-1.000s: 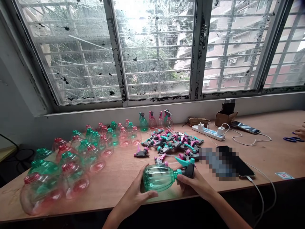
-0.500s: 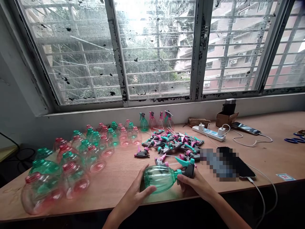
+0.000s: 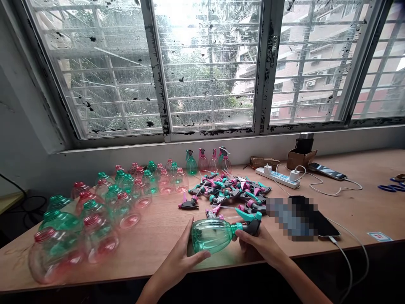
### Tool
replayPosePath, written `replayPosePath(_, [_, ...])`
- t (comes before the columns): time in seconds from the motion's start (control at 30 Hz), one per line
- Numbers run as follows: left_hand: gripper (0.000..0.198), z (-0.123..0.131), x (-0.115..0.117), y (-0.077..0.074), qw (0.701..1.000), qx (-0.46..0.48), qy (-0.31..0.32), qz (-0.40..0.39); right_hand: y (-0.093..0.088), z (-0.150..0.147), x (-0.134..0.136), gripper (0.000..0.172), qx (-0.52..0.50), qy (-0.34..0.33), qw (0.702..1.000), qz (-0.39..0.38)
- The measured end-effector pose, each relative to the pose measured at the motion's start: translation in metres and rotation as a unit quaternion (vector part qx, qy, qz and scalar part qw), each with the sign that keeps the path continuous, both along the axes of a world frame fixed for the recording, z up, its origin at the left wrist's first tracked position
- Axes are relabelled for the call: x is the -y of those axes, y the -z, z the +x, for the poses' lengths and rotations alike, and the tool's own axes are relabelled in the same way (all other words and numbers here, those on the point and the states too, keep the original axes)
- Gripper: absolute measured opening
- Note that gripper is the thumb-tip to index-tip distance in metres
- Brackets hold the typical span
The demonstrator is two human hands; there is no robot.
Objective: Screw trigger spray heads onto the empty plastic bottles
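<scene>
A clear green spray bottle [image 3: 211, 235] lies on its side in my hands, above the table's front edge. My left hand [image 3: 186, 249] is wrapped round the base end of the bottle, thumb along its near side. At the neck, my right hand [image 3: 257, 240] grips the collar of the black and teal spray head [image 3: 251, 223], which sits on the bottle's mouth. Some of the right fingers are hidden behind the neck. Just beyond lies a pile of loose spray heads [image 3: 232, 192] in pink, teal and black.
Several headless pink and green bottles [image 3: 126, 202] stand on the left. Bottles with heads [image 3: 191, 164] stand by the wall. To the right are a power strip [image 3: 278, 177], a phone [image 3: 327, 170], a partly blurred phone [image 3: 319, 221] with cables, a box [image 3: 300, 158] and blue-handled scissors [image 3: 390, 187].
The spray head has shifted slightly right and tilted a little relative to before, with my right fingers still at the collar. My left hand keeps its hold on the bottle.
</scene>
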State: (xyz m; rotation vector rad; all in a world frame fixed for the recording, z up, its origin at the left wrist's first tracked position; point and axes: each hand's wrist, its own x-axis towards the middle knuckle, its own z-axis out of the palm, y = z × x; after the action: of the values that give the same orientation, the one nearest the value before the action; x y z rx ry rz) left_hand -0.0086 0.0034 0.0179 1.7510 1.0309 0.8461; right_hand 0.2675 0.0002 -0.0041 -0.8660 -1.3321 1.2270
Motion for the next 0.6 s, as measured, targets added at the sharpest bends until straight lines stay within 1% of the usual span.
replayPosePath(0.1, [0.098,0.001,-0.002,0.001,1.0,-0.005,-0.004,0.026,0.004,0.001,-0.001,0.043,-0.004,0.005,1.0,-0.005])
replayPosePath(0.2, [0.098,0.002,-0.002,0.0,0.999,-0.002,-0.001,0.049,0.01,0.002,-0.003,0.041,-0.005,-0.009,1.0,-0.002])
replayPosePath(0.27, [0.102,0.002,-0.002,0.0,0.999,0.008,0.007,0.051,0.013,0.003,-0.004,0.04,-0.01,-0.014,1.0,0.001])
replayPosePath(0.33, [0.104,0.001,-0.002,0.001,0.999,0.014,0.013,0.037,0.013,0.003,-0.004,0.04,-0.011,-0.016,1.0,-0.001])
replayPosePath(0.4, [0.098,-0.001,-0.003,0.003,1.0,0.014,0.007,0.014,0.011,0.003,-0.004,0.041,-0.011,-0.015,1.0,-0.005])
replayPosePath(0.47, [0.088,-0.003,-0.004,0.004,1.0,0.012,-0.003,0.002,0.008,0.003,-0.004,0.042,-0.008,-0.014,1.0,-0.01])
replayPosePath(0.6, [0.077,-0.004,-0.003,0.003,1.0,-0.012,-0.017,0.004,0.007,0.002,-0.004,0.041,0.002,-0.018,1.0,-0.007])
